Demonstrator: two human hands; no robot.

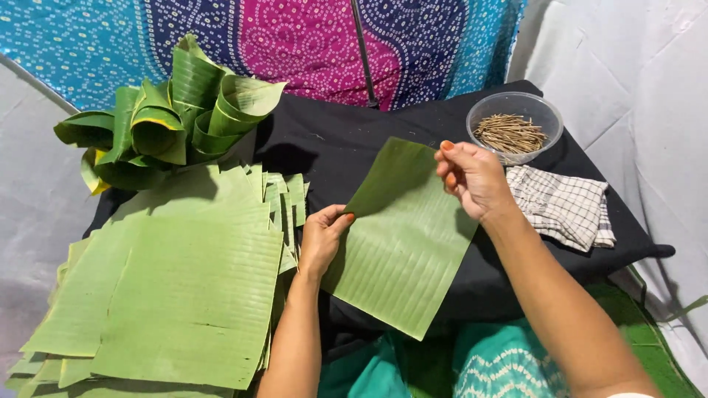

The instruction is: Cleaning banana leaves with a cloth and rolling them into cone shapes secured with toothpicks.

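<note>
Your lap, in teal patterned cloth (509,365), sits closest, just below the black cloth (346,140) on the table. You hold one banana leaf piece (405,243) over the near edge of that black cloth. It is a flat green rectangle with thin ribs running across it. The far corner looks darker and bends up a little. Its long side runs from near you, by the black cloth's front edge, up and away toward its middle, tilted a bit to the right.

Your left hand (321,239) comes up from below and grips the leaf's left edge, thumb on top and fingers curled under. Your right hand (472,177) reaches in from the right, wrist bent, and pinches the far top corner with fingertips pressed together.

On the left part of the black cloth lies a stack of cut leaves (177,295). Rolled leaf cones (169,118) sit at its far left. A clear bowl of sticks (512,129) rests at its far right, with a checked towel (564,206) just in front.
</note>
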